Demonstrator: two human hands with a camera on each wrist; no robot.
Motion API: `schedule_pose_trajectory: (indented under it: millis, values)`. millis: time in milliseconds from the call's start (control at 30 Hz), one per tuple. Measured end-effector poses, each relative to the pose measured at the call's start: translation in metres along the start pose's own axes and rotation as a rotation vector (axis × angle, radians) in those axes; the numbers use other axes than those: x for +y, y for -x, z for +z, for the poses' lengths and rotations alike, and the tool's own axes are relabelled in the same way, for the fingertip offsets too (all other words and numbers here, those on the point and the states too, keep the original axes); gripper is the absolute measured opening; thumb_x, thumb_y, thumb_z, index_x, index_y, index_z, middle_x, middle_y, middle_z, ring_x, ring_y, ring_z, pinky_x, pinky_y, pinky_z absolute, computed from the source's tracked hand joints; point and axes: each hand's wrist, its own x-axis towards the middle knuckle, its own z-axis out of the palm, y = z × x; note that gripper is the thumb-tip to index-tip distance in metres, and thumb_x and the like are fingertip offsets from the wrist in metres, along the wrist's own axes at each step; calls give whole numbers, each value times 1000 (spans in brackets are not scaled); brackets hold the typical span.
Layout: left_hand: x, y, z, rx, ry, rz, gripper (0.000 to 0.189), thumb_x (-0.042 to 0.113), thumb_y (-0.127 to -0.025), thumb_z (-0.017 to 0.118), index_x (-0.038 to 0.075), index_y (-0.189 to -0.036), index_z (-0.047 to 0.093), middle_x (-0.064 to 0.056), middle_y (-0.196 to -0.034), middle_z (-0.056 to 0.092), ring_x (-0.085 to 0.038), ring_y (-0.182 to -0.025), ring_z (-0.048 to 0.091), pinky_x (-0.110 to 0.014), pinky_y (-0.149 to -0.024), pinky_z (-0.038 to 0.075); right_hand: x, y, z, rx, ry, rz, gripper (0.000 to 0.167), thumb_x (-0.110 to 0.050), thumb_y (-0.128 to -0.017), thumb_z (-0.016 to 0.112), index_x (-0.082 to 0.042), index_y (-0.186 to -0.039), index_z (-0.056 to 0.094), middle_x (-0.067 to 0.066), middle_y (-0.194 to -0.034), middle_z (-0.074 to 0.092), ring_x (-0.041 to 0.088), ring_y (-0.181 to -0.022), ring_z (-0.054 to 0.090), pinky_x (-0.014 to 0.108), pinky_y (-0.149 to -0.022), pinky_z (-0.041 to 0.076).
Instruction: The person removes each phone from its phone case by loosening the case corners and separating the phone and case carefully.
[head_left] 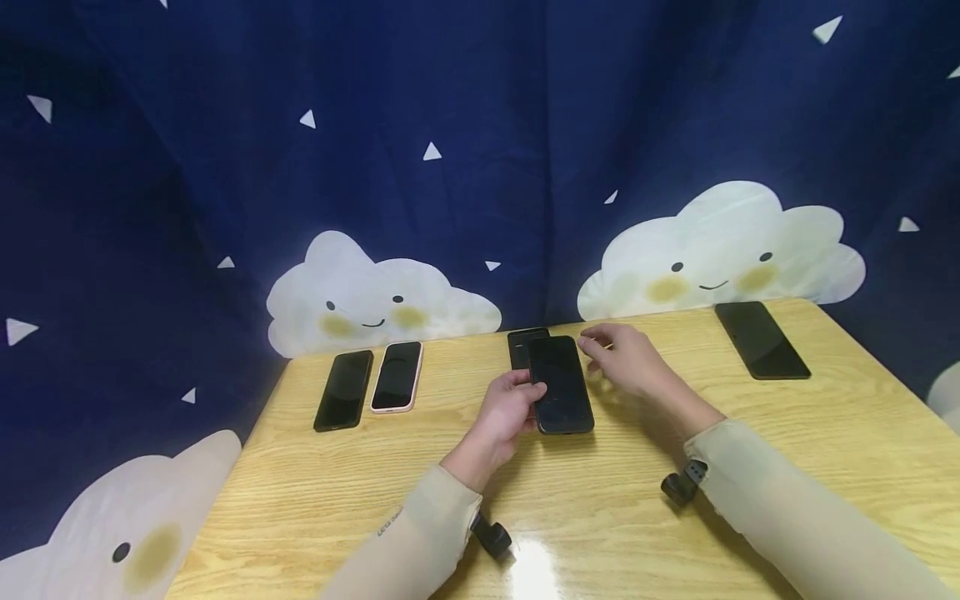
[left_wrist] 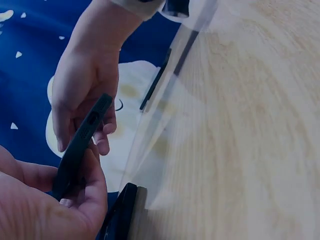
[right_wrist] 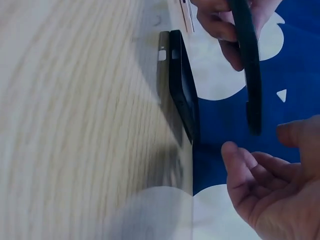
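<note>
My left hand (head_left: 506, 407) grips a black smartphone (head_left: 562, 392) by its left edge, thumb over the dark screen. The phone is held above the table, its bottom edge with the port showing in the left wrist view. My right hand (head_left: 624, 358) is beside the phone's upper right corner, fingers loosely bent and nothing in them. In the right wrist view a gap shows between the right fingertips (right_wrist: 230, 150) and the phone. Behind the held phone, a black phone case (right_wrist: 181, 85) lies on the table, partly covered in the head view.
On the wooden table (head_left: 315, 508), a black phone (head_left: 343, 390) and a pink-edged phone (head_left: 397, 377) lie side by side at left. Another dark phone (head_left: 762, 340) lies at the far right. A blue curtain (head_left: 465, 167) with clouds hangs along the back edge.
</note>
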Motion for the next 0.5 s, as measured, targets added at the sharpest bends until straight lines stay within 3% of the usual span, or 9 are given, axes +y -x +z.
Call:
schedule_pose_trajectory:
  millis: [133,300,500]
  values:
    - [-3,0,2,13,9,2,30,8,-101,62,-2,-129,60,-11,-101,77,-12,-71,72,-26,-59,55,4,-7,0,-10,-60,28,37,-28,-107,56,2,-126,69,22,-105,74,34,-84,75,32,-67,55]
    - [-6,0,4,19,31,7,30,7,-100,61,-3,-128,59,-9,-98,77,-12,-70,71,-26,-59,55,6,-14,1,-40,-130,71,36,-25,-107,56,5,-125,69,23,-101,73,34,-84,75,38,-67,60]
    - [-9,-1,5,16,53,16,30,5,-100,61,-4,-128,59,-14,-103,76,-13,-73,72,-26,-61,57,10,-19,3,-72,-198,119,33,-22,-105,58,5,-121,71,14,-91,74,27,-79,74,37,-63,58]
